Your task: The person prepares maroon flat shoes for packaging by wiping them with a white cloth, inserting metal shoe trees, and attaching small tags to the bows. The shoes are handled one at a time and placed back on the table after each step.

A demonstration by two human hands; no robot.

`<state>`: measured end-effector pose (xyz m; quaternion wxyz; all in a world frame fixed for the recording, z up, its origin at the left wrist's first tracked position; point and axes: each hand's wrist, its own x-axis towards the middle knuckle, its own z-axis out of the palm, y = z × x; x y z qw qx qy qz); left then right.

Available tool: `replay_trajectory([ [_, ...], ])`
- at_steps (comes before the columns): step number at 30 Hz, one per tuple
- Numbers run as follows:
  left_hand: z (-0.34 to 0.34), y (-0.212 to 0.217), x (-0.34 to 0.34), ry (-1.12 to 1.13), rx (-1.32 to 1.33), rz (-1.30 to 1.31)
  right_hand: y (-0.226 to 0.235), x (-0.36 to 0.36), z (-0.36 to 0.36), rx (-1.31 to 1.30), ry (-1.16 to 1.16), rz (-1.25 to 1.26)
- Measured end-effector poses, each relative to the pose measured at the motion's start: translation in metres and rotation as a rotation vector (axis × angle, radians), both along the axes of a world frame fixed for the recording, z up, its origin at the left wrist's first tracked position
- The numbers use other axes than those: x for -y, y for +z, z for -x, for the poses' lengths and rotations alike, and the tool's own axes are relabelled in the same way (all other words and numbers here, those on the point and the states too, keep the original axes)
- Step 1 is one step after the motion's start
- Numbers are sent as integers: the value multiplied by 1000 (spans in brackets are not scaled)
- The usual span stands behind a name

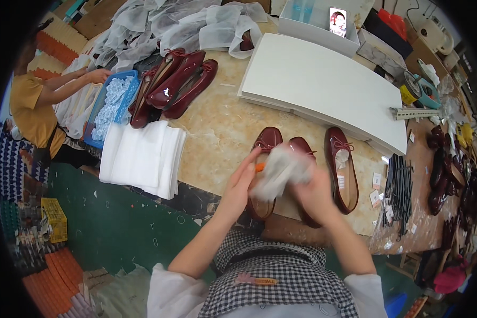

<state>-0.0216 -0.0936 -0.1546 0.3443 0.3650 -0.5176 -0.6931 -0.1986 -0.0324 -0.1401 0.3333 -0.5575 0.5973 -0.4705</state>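
Note:
Three glossy dark-red flat shoes with small bows stand in a row at the table edge before me: a left shoe (268, 137), a middle shoe (300, 143) and a right shoe (336, 139). Above the left and middle ones, a crumpled piece of whitish tissue paper (282, 172), smeared by motion, is between my hands. My right hand (317, 195) is closed on its right side. My left hand (242, 179) grips its left side, near a small orange thing (259, 167) at the fingers. Both shoes are partly covered. Whitish stuffing (342, 158) fills the right shoe's toe.
Beyond the shoes lies a large white board stack (323, 69). Folded white cloths (138, 156) rest at the left edge, beside more red shoes (177, 85). A co-worker (34, 106) in a yellow shirt reaches to a blue basket (111, 106). Dark strips (399, 188) lie right.

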Motion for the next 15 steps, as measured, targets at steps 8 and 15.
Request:
replay_trajectory([
  [8,-12,-26,-42,-448,590,1135,-58,41,-24,-952,26,156],
  [15,17,-34,-49,-341,649,1072,-47,56,5,-457,199,-44],
])
